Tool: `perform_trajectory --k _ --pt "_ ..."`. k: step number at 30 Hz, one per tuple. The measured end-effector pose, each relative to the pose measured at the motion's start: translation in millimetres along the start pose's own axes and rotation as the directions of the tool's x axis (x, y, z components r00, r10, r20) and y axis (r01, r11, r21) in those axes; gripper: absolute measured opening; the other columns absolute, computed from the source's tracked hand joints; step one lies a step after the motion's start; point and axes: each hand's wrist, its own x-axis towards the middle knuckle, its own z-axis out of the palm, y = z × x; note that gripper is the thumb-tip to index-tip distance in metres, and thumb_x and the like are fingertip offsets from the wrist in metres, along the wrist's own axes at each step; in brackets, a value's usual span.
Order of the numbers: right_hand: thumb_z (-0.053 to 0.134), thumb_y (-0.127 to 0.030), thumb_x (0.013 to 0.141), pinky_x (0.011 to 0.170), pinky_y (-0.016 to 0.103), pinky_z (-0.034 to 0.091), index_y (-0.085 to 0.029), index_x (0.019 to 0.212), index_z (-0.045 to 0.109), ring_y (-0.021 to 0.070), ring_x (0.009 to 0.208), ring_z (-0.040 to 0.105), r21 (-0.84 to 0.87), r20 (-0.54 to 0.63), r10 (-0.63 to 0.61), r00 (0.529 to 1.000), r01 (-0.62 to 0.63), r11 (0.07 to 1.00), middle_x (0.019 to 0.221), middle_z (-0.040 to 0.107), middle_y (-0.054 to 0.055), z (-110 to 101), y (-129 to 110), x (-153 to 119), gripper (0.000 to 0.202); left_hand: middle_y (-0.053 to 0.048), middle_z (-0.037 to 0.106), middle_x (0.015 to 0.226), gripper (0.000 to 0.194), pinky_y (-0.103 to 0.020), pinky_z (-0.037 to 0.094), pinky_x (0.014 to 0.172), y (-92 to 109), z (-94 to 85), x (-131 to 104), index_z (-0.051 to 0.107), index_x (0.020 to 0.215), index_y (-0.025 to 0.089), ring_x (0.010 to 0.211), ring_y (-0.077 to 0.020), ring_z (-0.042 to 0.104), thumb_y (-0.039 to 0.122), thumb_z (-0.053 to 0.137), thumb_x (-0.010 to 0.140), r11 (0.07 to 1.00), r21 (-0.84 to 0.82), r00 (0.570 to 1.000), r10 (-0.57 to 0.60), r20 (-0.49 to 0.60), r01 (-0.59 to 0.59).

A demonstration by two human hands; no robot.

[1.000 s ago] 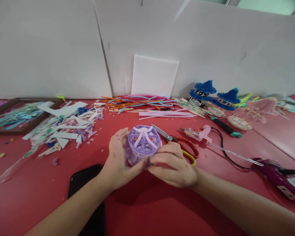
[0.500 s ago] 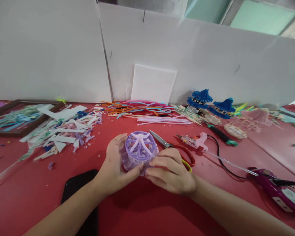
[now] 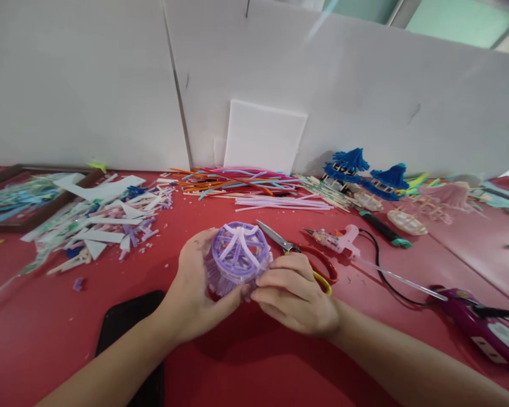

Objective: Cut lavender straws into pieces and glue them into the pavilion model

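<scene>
In the head view, your left hand (image 3: 192,285) curls its fingers around the purple lattice piece (image 3: 238,254), held before you at the red surface (image 3: 224,373), while your right hand (image 3: 294,294) pinches its near right edge. Too hard a squeeze could bend it (a sideways slip could knock the scissors (image 3: 289,247)). Its underside and your right fingertips' exact contact are hidden; the phone (image 3: 129,316) is cut off.

Not a word or number clear enough to read. On the see-through plastic wrap (image 3: 41,255), only green marks, too blurry to make out. On the purple plug box (image 3: 462,315), a pale patch, too fuzzy to tell whether printed with letters or plain.
</scene>
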Motion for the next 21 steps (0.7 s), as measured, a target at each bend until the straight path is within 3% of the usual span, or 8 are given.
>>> perform_trajectory --k 7,14,21 --pt "0.059 -0.016 0.085 0.08 0.031 0.045 -0.021 0.078 0.066 0.0176 0.093 0.054 0.02 0.037 -0.049 0.998 0.048 0.999 0.091 0.066 0.001 -1.0 3.3 0.1 0.011 -0.021 0.043 0.133 0.085 -0.06 0.04 0.102 0.9 -0.6 0.5 0.018 0.136 0.022 0.126 -0.0376 0.048 0.036 0.071 0.073 0.996 -0.082 0.999 -0.013 0.044 0.016" --pt "0.06 -0.016 0.083 0.079 0.033 0.04 -0.027 0.072 0.068 0.0175 0.094 0.051 -0.092 0.007 -0.064 0.998 0.064 0.994 0.089 0.065 -0.002 1.8 1.5 -2.2 0.017 -0.021 0.04 0.135 0.084 -0.062 0.036 0.104 0.0 0.0 -0.6 0.018 0.136 0.022 0.129 -0.0388 0.044 0.038 0.071 0.073 0.999 -0.046 0.999 -0.007 0.032 0.009" --pt "0.07 -0.02 0.079 0.084 0.034 0.04 -0.025 0.086 0.071 0.0181 0.096 0.049 -0.075 0.023 -0.002 1.0 0.003 0.997 0.091 0.065 0.001 -4.6 2.3 -2.3 0.008 -0.019 0.035 0.135 0.081 -0.061 0.041 0.101 -2.1 -1.3 -0.7 0.014 0.138 0.025 0.127 -0.0377 0.045 0.03 0.067 0.077 0.993 -0.111 0.998 0.037 0.052 -0.031"
